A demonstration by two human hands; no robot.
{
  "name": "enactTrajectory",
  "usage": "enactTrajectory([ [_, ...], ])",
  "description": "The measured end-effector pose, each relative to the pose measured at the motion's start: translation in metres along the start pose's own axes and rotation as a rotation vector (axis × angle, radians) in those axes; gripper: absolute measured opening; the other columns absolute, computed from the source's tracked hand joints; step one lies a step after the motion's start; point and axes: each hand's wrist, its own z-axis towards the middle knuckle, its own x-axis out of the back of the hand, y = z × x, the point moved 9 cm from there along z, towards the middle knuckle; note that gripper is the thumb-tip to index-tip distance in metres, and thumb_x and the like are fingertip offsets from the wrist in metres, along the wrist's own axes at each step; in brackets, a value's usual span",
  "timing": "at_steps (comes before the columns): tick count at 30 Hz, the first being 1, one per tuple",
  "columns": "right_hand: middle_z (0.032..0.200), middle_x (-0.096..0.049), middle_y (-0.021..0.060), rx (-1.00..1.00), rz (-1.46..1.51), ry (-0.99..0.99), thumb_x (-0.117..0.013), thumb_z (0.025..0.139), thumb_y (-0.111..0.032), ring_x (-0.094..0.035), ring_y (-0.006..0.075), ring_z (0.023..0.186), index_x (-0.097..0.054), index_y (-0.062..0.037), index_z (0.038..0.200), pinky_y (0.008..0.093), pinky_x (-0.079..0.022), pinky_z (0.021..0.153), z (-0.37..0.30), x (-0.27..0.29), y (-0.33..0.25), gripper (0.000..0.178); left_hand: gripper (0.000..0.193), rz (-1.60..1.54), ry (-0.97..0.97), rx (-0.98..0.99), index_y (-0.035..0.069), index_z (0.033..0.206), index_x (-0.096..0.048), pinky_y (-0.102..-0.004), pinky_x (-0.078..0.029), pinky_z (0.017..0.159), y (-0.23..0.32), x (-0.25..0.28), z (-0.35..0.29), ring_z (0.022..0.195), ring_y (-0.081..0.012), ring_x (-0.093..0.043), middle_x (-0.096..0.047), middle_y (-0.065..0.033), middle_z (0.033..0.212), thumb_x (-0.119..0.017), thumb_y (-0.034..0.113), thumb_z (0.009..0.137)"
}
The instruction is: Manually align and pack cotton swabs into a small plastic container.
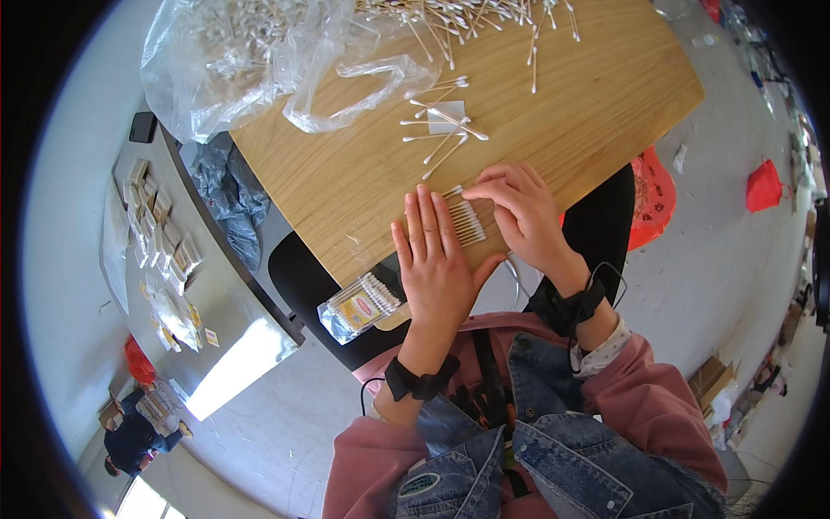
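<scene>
A row of cotton swabs [467, 222] lies side by side on the wooden table near its front edge. My left hand [435, 259] rests flat over the row's left part, fingers stretched out, hiding those ends. At the row's right side is my right hand [521, 212], its fingers curled and the index fingertip at the far end of the row. Whether a swab is pinched there I cannot make out. Several loose cotton swabs [445, 151] lie crossed beyond my hands, some over a small white paper square [446, 117]. Left of my left wrist sits a clear pack of swabs [363, 304] with a yellow label.
A clear plastic bag [233, 69] full of swabs covers the far left of the wooden table [596, 95]; a loose heap [467, 17] spreads beside it. On the left, another table [216, 303] holds several packs [156, 221]. A red bag [648, 199] stands right of the table.
</scene>
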Motion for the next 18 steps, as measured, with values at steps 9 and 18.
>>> enactTrajectory([
  [9,0.097,-0.065,0.0077,-0.068,0.065,0.004,-0.065,0.085,0.000,-0.061,0.0273,0.091,-0.073,-0.0095,0.102,0.0367,-0.049,0.079,0.009,-0.001,0.006,0.021,0.113,-0.017,-0.013,-0.006,-0.010,0.152,-0.027,-0.0543,-0.017,0.122,0.002,0.002,0.002,0.152,-0.0399,-0.020,-0.024,-0.0274,0.161,-0.067,0.067,0.080],
  [18,0.086,-0.061,0.0036,0.081,-0.049,-0.027,-0.075,0.080,-0.007,-0.060,0.0259,0.086,-0.064,-0.0072,0.084,0.0372,-0.049,0.073,0.047,-0.014,0.001,0.012,0.112,-0.004,-0.014,-0.005,-0.010,0.151,-0.028,-0.0552,-0.018,0.121,0.002,-0.001,0.000,0.152,-0.0404,-0.020,-0.025,-0.0283,0.160,-0.067,0.068,0.080],
])
